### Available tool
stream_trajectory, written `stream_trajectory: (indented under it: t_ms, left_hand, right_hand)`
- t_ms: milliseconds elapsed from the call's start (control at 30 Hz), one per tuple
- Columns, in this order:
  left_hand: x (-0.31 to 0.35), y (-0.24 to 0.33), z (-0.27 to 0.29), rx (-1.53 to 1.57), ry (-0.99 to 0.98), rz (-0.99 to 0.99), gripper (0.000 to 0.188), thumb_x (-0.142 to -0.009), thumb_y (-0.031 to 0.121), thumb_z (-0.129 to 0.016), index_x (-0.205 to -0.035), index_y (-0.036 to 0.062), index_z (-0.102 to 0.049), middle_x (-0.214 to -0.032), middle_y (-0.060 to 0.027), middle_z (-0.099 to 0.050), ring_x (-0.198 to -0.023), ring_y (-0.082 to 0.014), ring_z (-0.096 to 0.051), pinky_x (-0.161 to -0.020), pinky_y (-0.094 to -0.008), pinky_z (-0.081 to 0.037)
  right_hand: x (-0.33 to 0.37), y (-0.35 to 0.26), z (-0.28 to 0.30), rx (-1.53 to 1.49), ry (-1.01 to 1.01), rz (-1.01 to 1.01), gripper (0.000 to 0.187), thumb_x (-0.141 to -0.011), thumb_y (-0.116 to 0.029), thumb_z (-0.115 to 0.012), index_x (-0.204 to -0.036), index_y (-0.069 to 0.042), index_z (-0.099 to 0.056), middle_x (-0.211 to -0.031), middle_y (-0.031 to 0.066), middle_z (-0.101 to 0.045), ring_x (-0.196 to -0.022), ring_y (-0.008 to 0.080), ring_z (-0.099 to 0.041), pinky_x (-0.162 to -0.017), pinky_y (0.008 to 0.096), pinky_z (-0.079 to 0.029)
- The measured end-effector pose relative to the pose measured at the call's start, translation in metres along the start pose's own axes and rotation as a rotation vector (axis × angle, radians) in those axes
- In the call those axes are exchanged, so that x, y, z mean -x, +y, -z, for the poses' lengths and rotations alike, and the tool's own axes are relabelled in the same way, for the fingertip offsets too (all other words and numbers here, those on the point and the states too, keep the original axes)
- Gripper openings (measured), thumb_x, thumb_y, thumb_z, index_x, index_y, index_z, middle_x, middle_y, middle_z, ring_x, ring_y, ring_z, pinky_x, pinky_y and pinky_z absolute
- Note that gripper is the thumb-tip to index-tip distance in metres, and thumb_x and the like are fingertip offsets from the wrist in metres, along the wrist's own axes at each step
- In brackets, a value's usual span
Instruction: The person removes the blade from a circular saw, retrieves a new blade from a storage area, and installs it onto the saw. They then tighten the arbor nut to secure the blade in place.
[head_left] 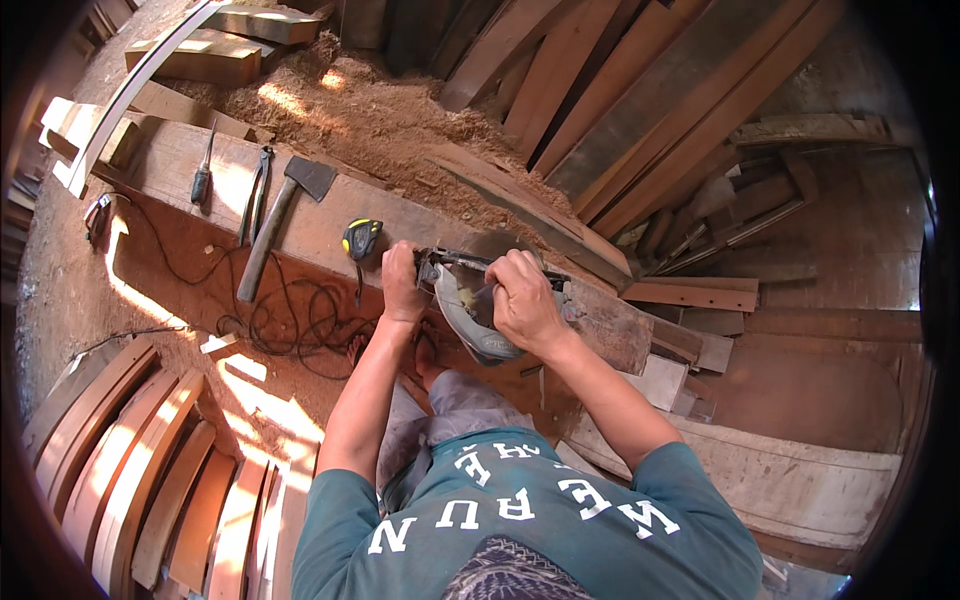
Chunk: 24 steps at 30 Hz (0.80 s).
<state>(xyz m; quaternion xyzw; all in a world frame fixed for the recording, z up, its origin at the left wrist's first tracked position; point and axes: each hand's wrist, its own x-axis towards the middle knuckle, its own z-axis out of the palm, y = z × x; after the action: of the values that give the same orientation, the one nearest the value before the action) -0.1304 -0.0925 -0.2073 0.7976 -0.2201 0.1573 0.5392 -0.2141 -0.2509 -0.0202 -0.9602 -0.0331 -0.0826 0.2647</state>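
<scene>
A grey and black power tool (470, 325) with a curved housing and a flat metal base looks like a circular saw. It rests tilted against the near edge of a thick wooden beam (330, 215). My left hand (402, 282) is closed on the tool's left end. My right hand (525, 302) grips its right side, fingers bent over the top. Parts of the tool are hidden under both hands. Left of my left hand lie a black and yellow tape measure (361, 238), a hatchet (283, 222), long-handled pincers (256, 195) and a screwdriver (203, 172).
A black cord (290, 320) coils on the reddish floor near my feet. Curved wooden pieces (130, 455) stand stacked at the lower left. Sawdust (370, 110) heaps behind the beam, with long planks (640, 110) leaning beyond. Boards (760, 470) lie at the right.
</scene>
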Motion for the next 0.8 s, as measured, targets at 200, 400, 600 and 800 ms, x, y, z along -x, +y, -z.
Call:
stream_trajectory:
  t_ms: [200,400,600,800]
  left_hand:
    - [0.0,0.004,0.0,0.013,0.006,0.012,0.032,-0.081,0.014,-0.078,-0.101,0.0062,-0.055,-0.089,-0.0148,-0.056,-0.087,-0.0398,-0.057,-0.077,-0.0465,-0.042]
    - [0.003,0.003,0.001,0.004,-0.021,0.039,0.029,-0.082,0.013,-0.076,-0.103,0.0055,-0.056,-0.09,-0.0146,-0.056,-0.088,-0.0395,-0.057,-0.079,-0.0465,-0.042]
    - [0.002,0.004,0.001,0.018,0.0,0.027,0.03,-0.082,0.011,-0.075,-0.105,0.0052,-0.057,-0.091,-0.0146,-0.057,-0.089,-0.0393,-0.059,-0.079,-0.0466,-0.043]
    - [0.004,0.001,0.0,-0.007,0.008,0.037,0.037,-0.079,0.007,-0.075,-0.111,0.0049,-0.057,-0.094,-0.0155,-0.058,-0.092,-0.0394,-0.059,-0.08,-0.0466,-0.045]
  right_hand:
    - [-0.013,0.009,-0.001,0.282,-0.123,0.351,0.011,-0.083,-0.007,-0.066,-0.094,-0.009,-0.065,-0.086,0.0069,-0.058,-0.087,0.0272,-0.06,-0.074,0.0414,-0.047]
    - [-0.034,0.019,-0.003,0.395,-0.179,0.517,0.005,-0.088,-0.016,-0.062,-0.087,-0.011,-0.063,-0.085,0.0038,-0.058,-0.085,0.0223,-0.06,-0.074,0.0371,-0.046]
    - [-0.047,0.016,0.001,0.483,-0.248,0.639,0.007,-0.087,-0.019,-0.063,-0.085,-0.012,-0.063,-0.083,0.0031,-0.059,-0.084,0.0202,-0.06,-0.073,0.0353,-0.047]
    - [-0.055,0.013,-0.003,0.59,-0.272,0.733,0.01,-0.086,-0.021,-0.063,-0.08,-0.012,-0.064,-0.079,0.0032,-0.06,-0.08,0.0198,-0.061,-0.072,0.0348,-0.046]
